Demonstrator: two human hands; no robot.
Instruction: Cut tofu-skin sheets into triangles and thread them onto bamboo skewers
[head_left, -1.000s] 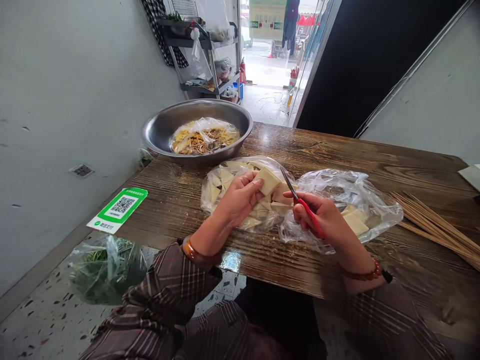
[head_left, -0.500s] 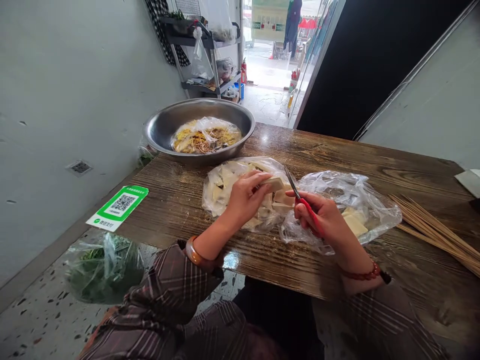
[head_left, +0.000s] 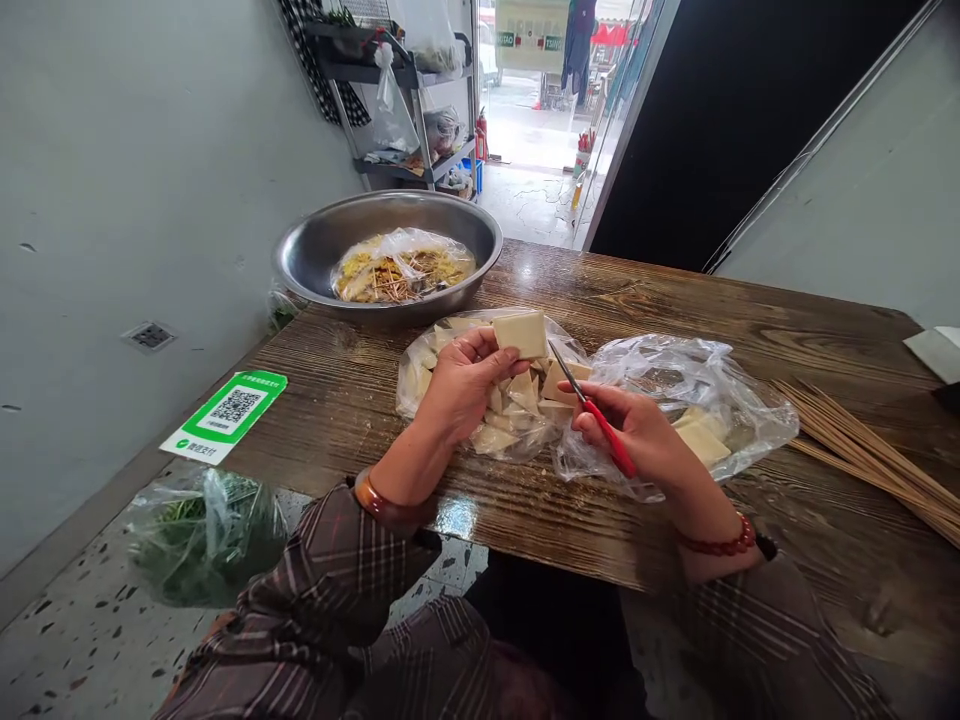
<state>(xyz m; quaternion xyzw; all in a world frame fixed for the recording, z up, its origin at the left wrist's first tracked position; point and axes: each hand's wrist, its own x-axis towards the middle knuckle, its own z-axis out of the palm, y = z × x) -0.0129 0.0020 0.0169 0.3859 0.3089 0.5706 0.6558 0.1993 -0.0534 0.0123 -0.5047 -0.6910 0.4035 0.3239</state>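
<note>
My left hand (head_left: 466, 378) pinches a pale, flat rectangular slab that looks like tofu sheet (head_left: 520, 335), its broad face turned toward me. In my right hand (head_left: 626, 425) is a pair of red-handled scissors (head_left: 609, 436), the dark blades pointing up and left, close to the slab's right edge. Below both hands lies an open plastic bag of cut pale pieces (head_left: 495, 438), many of them triangular. To the right, a second clear plastic bag (head_left: 660, 365) holds uncut pale slabs (head_left: 703, 436), partly hidden by my right hand and wrist.
A wide metal basin (head_left: 300, 255) with bagged skewered food stands at the table's far left. Bamboo skewers (head_left: 862, 455) lie on the right. A green QR card (head_left: 229, 412) sits at the left edge, above a bag of greens (head_left: 202, 540). Behind are a shelf rack (head_left: 416, 110) and a doorway.
My left hand has turned the slab from edge-on to face-on and raised it slightly. The scissors have shifted left and down, their handle now more visible. The whole view has moved a little.
</note>
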